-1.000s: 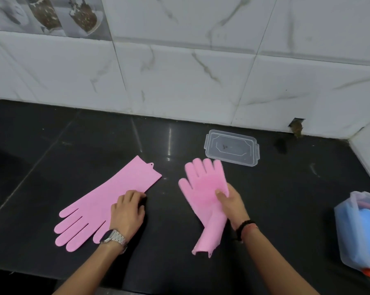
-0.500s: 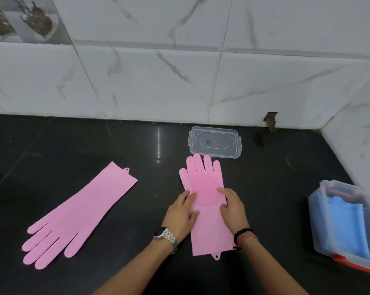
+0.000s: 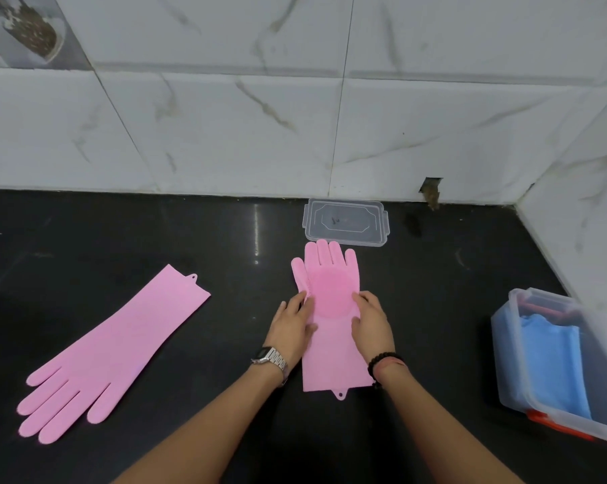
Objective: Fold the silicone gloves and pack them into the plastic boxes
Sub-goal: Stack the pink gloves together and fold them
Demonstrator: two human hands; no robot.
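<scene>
Pink glove (image 3: 331, 330) flat on the black table (image 3: 155, 239), fingertips just short of the clear lid (image 3: 345, 222), left hand (image 3: 292, 331) and right hand (image 3: 372, 324) still pressing its edges with straight fingers, gripping nothing, barely shifted from half a second ago, second pink glove (image 3: 115, 351) unmoved at left, plastic box (image 3: 553, 361) with blue gloves at right
</scene>
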